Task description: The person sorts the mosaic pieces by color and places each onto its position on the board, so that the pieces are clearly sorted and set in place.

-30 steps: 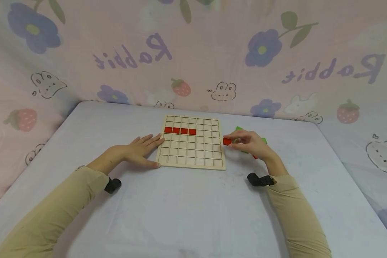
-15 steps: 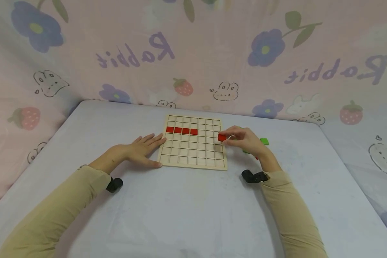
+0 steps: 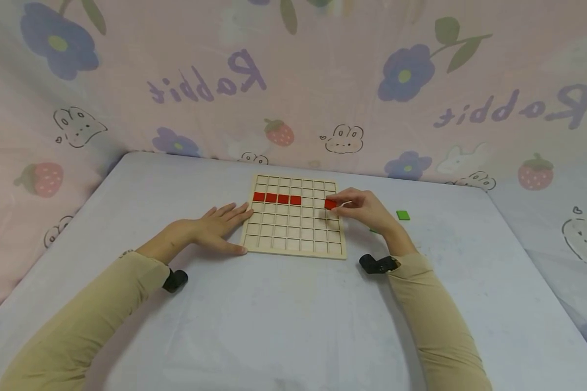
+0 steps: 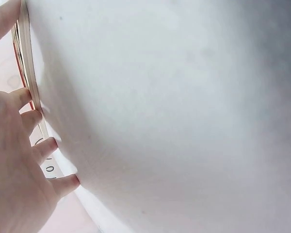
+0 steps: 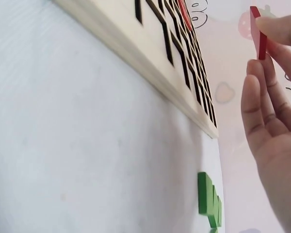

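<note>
A white desk fills the lower frame. Left of centre, the left grip lies spread, touching the wooden grid board; right of centre, the right grip pinches a red tile over it. Pink flowered cloth spans the top.

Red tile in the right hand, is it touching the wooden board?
Apart: the right wrist view shows a clear gap between the red tile and the wooden board.

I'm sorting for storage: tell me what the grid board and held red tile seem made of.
Grid board: probably unpainted wood, matte, given its pale tan colour and dull edge.

Red tile: painted wood or plastic, I can't tell which; it looks smooth and evenly red, with no visible grain.
</note>
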`<state>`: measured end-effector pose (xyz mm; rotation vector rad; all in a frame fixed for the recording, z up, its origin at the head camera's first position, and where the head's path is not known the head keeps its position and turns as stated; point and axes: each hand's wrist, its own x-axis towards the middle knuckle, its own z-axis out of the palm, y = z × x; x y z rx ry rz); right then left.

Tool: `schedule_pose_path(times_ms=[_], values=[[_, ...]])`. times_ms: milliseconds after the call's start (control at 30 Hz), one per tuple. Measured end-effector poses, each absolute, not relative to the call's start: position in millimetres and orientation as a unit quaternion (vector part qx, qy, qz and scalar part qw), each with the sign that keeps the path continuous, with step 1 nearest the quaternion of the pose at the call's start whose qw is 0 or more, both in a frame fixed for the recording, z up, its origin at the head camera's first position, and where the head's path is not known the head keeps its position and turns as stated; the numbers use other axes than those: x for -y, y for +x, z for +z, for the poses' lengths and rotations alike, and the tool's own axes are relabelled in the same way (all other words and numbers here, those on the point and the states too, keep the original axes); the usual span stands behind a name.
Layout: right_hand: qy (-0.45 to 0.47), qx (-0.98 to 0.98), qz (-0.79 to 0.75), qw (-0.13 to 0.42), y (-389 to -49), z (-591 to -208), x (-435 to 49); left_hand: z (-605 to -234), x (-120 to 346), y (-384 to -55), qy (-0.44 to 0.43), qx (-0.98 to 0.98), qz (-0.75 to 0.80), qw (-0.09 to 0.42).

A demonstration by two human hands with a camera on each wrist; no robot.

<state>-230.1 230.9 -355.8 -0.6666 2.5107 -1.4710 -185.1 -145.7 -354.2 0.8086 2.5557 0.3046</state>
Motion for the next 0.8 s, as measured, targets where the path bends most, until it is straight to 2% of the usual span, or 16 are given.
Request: schedule_pose_path(times_ms=[433, 800], values=[[-0.181, -0.861, -0.468, 0.082, -237.8, -351.7, -215.3, -353.5, 146.3, -184.6, 0.294, -0.922, 0.114, 0.223], [-0.182, -0.857, -0.473, 0.088, -243.9, -349.4, -204.8, -355.3, 147.2, -186.2, 0.295, -0.923, 0.11, 0.223]])
